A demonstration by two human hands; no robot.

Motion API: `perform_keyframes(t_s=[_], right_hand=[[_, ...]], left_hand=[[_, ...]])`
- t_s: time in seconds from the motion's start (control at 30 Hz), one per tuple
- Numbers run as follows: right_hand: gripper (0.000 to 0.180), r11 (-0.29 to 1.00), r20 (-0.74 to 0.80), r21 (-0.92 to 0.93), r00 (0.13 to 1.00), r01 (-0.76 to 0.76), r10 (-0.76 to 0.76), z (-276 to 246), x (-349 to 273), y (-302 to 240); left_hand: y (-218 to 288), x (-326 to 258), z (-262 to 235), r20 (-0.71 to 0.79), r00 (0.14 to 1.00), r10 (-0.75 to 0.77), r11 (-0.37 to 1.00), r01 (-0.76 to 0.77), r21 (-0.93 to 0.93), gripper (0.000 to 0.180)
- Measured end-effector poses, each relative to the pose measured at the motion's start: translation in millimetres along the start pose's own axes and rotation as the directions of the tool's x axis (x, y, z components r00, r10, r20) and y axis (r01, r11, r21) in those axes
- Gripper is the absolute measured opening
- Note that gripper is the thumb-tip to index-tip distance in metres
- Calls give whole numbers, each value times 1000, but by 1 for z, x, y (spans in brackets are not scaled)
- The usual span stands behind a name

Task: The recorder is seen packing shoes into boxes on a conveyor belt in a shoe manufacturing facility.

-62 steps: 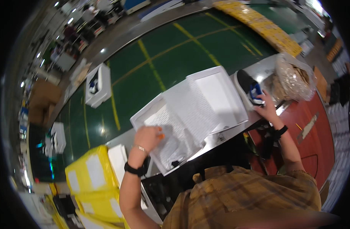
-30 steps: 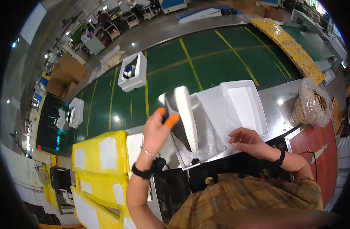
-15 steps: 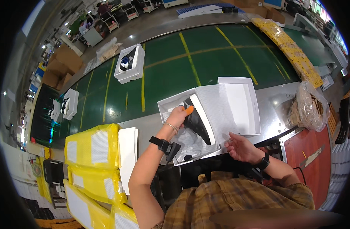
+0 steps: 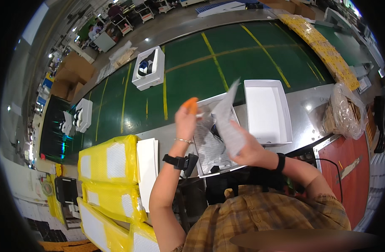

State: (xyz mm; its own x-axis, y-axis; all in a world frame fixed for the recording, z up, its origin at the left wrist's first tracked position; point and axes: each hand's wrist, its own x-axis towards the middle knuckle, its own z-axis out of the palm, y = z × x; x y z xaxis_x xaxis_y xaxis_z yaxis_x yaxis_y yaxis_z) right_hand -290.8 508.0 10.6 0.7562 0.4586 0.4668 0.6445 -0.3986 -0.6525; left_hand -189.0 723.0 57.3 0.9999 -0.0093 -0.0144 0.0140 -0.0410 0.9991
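My left hand [image 4: 185,122] is up over the open white shoebox [image 4: 213,140], orange cap on the fingertip [image 4: 192,105], fingers pinched on the edge of the tissue sheet [image 4: 226,122]. My right hand [image 4: 248,150] has the same sheet from the lower right, fingers closed on it. So both hands hold the paper, lifted clear of the box, prob so it doesn't cover what's inside. Exact pinch on the R side is partly hidden by the paper; it looks closed on it.

Sheet: thin, white-grey w/ fine print pattern, standing up tilted, top corner pointing toward the belt. Creased, floppy. Box sits on the steel bench [image 4: 310,105] right in front of me; more of the patterned paper lines it, and a dark shoe [image 4: 215,131] shows under the sheet, mostly hidden.

Box lid [image 4: 266,111] lies open-side up just right of the box, touching or nearly so, within reach. Far right: clear plastic bag [image 4: 348,111] w/ brownish stuff, on the bench end.

Behind the bench runs the green belt [image 4: 192,75] w/ yellow lines. Two more open white boxes w/ shoes ride on it: one [image 4: 148,68] upper left, one [image 4: 81,117] further left, well apart from mine. Left of me are yellow-wrapped bundles [image 4: 108,176] w/ a stack of flat white card [image 4: 147,168] beside them. Black band on each wrist.
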Motion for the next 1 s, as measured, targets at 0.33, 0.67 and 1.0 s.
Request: perform_keyframes(t_s=[0.33, 0.67, 1.0], right_hand=[[15, 946, 486, -229, 869, 229, -93, 18, -4, -7], [28, 992, 604, 112, 796, -53, -26, -10, 11, -25], [30, 821, 171, -366, 835, -439, 523, -32, 12, 99]], left_hand=[[18, -43, -32, 650, 741, 169, 170, -671, 722, 69], [19, -10, -30, 540, 740, -400, 10, -586, 810, 101], [16, -37, -35, 631, 770, 95, 426, -604, 674, 65]])
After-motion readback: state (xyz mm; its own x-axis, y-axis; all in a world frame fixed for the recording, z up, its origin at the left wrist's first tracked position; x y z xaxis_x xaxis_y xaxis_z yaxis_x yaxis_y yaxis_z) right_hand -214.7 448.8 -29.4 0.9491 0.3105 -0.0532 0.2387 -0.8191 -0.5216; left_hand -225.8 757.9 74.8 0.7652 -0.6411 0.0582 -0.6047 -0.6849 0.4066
